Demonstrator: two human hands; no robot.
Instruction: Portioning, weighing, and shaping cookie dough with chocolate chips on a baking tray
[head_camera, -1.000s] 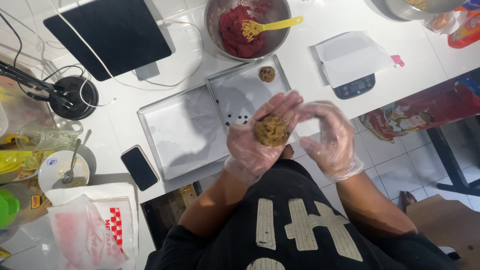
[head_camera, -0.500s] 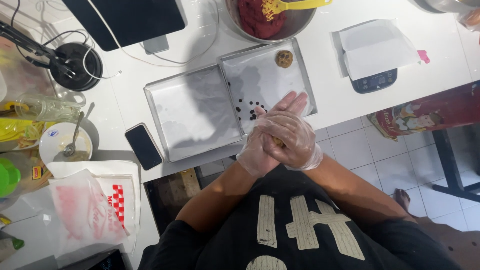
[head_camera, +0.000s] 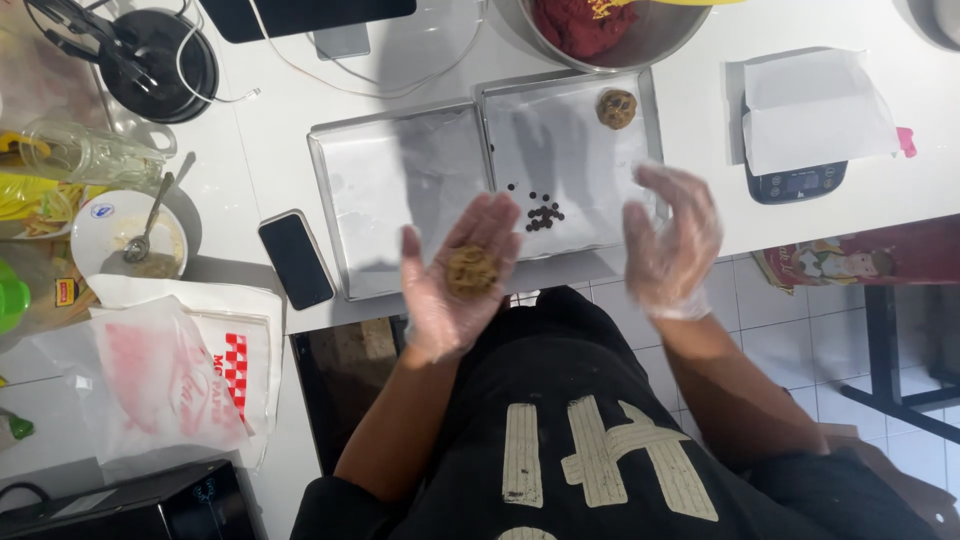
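Observation:
My left hand (head_camera: 455, 280), in a thin clear glove, lies palm up with a flattened round of brown cookie dough (head_camera: 471, 270) resting on it. My right hand (head_camera: 672, 240), also gloved, is held apart to the right with fingers spread and nothing in it. Just beyond my hands lie two metal baking trays (head_camera: 400, 180) lined with paper. The right tray carries one dough ball (head_camera: 617, 108) at its far corner and a small heap of chocolate chips (head_camera: 540, 212) near its front edge.
A metal bowl of red dough (head_camera: 600, 30) stands behind the trays. A kitchen scale (head_camera: 800, 180) under white paper sits right. Left of the trays are a black phone (head_camera: 295, 258), a bowl with a spoon (head_camera: 130, 240), a glass mug (head_camera: 85, 152) and plastic bags (head_camera: 170, 370).
My hands were pressed together around the dough; now they have parted, the right hand swung off to the right, leaving the flattened dough on my left palm.

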